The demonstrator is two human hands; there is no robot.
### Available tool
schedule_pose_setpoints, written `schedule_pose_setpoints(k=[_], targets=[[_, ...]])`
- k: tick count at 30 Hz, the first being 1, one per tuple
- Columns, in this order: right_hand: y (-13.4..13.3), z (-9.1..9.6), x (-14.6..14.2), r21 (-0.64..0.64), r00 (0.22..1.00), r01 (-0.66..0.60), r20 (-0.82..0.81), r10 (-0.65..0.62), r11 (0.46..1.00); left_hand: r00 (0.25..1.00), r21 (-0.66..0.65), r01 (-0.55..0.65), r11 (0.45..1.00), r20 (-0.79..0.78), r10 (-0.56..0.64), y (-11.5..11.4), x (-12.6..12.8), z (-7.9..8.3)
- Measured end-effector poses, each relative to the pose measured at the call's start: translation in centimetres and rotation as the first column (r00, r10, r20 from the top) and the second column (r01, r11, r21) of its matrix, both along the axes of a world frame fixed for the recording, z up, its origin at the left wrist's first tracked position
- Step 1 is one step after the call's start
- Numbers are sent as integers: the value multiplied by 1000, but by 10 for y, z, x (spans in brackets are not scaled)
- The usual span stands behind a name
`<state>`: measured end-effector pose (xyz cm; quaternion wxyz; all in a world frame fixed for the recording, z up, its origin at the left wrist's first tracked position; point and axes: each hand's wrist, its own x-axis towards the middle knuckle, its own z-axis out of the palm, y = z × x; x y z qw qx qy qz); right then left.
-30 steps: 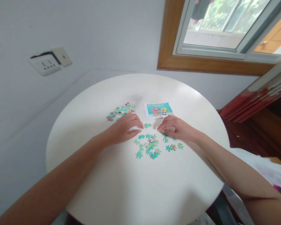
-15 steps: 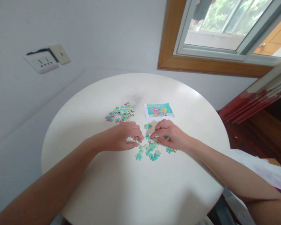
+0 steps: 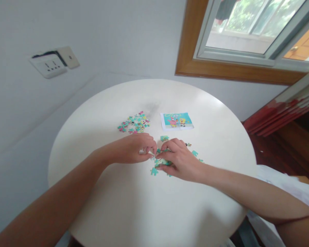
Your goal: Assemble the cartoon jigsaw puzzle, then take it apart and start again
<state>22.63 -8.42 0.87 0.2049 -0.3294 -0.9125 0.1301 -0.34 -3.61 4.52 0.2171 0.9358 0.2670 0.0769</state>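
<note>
My left hand (image 3: 141, 148) is closed in a pinch, its fingertips on a small jigsaw piece (image 3: 152, 156) that they mostly hide. Right beside it, my right hand (image 3: 181, 160) reaches over a loose cluster of teal jigsaw pieces. Its index finger comes up to the left fingertips, and its thumb is apart from it, low over the cluster. A teal piece (image 3: 154, 171) lies just left of that thumb. Beyond the hands is a piece or joined bit of teal and yellow jigsaw (image 3: 164, 138). Much of the cluster is covered by my right hand.
A pile of mixed jigsaw pieces (image 3: 135, 122) lies beyond my left hand on the round white table (image 3: 123, 206). To its right is a cartoon picture sheet (image 3: 177, 121). More pieces (image 3: 195, 153) lie right of my right hand. A wall and window frame (image 3: 237, 74) stand behind.
My right hand has moved left and nearer to me, over the cluster, uncovering pieces on the right. The left hand stays nearly in place, still pinched. The view has shifted slightly.
</note>
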Motion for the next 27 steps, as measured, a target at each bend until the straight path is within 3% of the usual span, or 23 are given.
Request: schedule_pose_setpoints(k=[12,21,24,27], targets=[[4,1,-1,-139,995,-26,-100,12,990,999,-15,51,999,15,-51,-1,3,2],[6,3,-4,-152,952,-192,-268,147,969,999,-22,45,999,-16,-45,-1,5,2],[16,7,5,-217,935,-121,-352,38,969,999,4,31,1000,-24,-30,-1,4,-2],[31,8,19,-285,912,49,-379,-160,957,1000,58,-13,998,29,11,2,3,-9]])
